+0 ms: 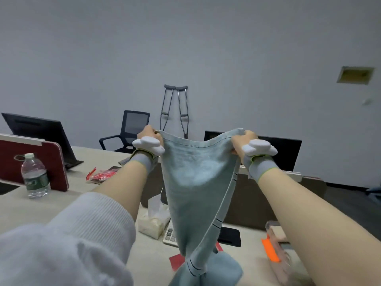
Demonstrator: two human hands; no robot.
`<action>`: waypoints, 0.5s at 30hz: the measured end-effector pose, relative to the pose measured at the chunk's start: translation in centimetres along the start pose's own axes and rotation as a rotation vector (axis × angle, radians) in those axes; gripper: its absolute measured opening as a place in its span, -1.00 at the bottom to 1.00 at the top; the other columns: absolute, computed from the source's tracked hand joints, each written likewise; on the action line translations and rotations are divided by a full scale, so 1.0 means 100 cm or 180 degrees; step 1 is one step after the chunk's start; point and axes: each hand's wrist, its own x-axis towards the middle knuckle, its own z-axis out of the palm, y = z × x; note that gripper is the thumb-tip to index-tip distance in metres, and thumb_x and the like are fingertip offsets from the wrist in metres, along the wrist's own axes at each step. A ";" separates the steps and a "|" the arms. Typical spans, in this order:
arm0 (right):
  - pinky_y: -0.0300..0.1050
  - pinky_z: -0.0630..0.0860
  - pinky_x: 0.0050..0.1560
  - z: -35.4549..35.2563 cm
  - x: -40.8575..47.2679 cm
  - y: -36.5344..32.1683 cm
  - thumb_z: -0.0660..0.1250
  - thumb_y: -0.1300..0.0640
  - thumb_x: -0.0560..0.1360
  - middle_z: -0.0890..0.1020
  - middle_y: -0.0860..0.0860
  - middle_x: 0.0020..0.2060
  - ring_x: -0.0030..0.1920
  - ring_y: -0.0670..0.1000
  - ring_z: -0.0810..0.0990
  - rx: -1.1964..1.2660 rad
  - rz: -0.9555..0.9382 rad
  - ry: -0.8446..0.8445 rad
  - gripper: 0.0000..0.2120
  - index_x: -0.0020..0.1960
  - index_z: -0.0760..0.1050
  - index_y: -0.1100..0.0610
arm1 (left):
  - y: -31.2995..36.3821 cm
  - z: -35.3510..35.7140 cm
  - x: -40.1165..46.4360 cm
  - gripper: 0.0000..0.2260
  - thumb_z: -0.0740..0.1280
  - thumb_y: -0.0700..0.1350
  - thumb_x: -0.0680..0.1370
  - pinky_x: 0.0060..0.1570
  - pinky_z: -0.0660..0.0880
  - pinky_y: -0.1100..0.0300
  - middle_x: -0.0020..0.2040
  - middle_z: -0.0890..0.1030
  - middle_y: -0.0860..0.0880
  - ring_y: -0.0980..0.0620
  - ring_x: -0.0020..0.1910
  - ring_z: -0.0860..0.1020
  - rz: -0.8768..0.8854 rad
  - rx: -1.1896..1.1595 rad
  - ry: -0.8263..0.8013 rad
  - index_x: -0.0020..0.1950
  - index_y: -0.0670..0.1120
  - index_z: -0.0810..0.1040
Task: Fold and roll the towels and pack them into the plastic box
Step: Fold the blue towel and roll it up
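A light blue towel (195, 182) hangs in the air in front of me, stretched by its top edge. My left hand (149, 139) pinches the top left corner and my right hand (245, 143) pinches the top right corner. The towel narrows downward and its lower end rests bunched on the table near the bottom of the view. A clear plastic box (278, 244) with an orange clip stands at the lower right, partly hidden behind my right forearm.
On the beige table (41, 209) stand a water bottle (35, 176), a red panel (47, 162), red packets (101, 175), a tissue pack (153, 221), a keyboard (170, 236) and a black phone (229, 236). Monitors, an office chair and crutches are at the back.
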 end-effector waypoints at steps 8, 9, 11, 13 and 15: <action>-0.04 0.44 0.17 -0.070 -0.015 -0.048 0.07 0.22 0.53 0.58 0.15 0.13 0.02 0.20 0.52 -0.0389 -0.0651 0.0741 -0.69 0.19 0.48 0.14 | 0.049 -0.074 -0.007 -0.73 0.06 -0.29 0.59 -0.09 0.25 0.19 0.20 0.52 -0.30 -0.23 0.17 0.49 0.0335 -0.0664 0.1274 0.24 -0.27 0.43; -0.06 0.43 0.11 -0.080 -0.021 -0.057 0.07 0.23 0.53 0.59 0.17 0.10 -0.02 0.19 0.50 -0.0394 -0.0737 0.0813 -0.72 0.13 0.50 0.16 | 0.055 -0.085 -0.009 -0.72 0.07 -0.29 0.58 -0.08 0.27 0.18 0.21 0.52 -0.30 -0.23 0.18 0.48 0.0420 -0.0671 0.1357 0.24 -0.27 0.43; -0.07 0.41 0.05 -0.093 -0.023 -0.067 0.07 0.23 0.53 0.59 0.20 0.09 -0.03 0.20 0.50 -0.0458 -0.0823 0.0940 -0.78 0.03 0.48 0.17 | 0.064 -0.100 -0.012 -0.72 0.08 -0.30 0.57 0.00 0.36 0.12 0.21 0.52 -0.31 -0.24 0.19 0.48 0.0474 -0.0661 0.1412 0.23 -0.28 0.45; -0.10 0.36 -0.01 -0.108 -0.030 -0.082 0.07 0.23 0.54 0.58 0.23 0.09 -0.05 0.20 0.47 -0.0428 -0.0949 0.1133 -0.83 -0.03 0.44 0.17 | 0.074 -0.118 -0.015 -0.72 0.09 -0.30 0.57 0.07 0.40 0.10 0.21 0.53 -0.31 -0.25 0.19 0.47 0.0615 -0.0715 0.1537 0.22 -0.28 0.46; -0.06 0.40 0.07 -0.123 -0.036 -0.098 0.07 0.23 0.55 0.57 0.24 0.12 0.05 0.25 0.50 -0.0404 -0.1014 0.1295 -0.78 0.05 0.47 0.22 | 0.086 -0.137 -0.022 -0.72 0.09 -0.30 0.57 0.09 0.40 0.10 0.21 0.53 -0.30 -0.25 0.20 0.47 0.0749 -0.0738 0.1650 0.23 -0.28 0.46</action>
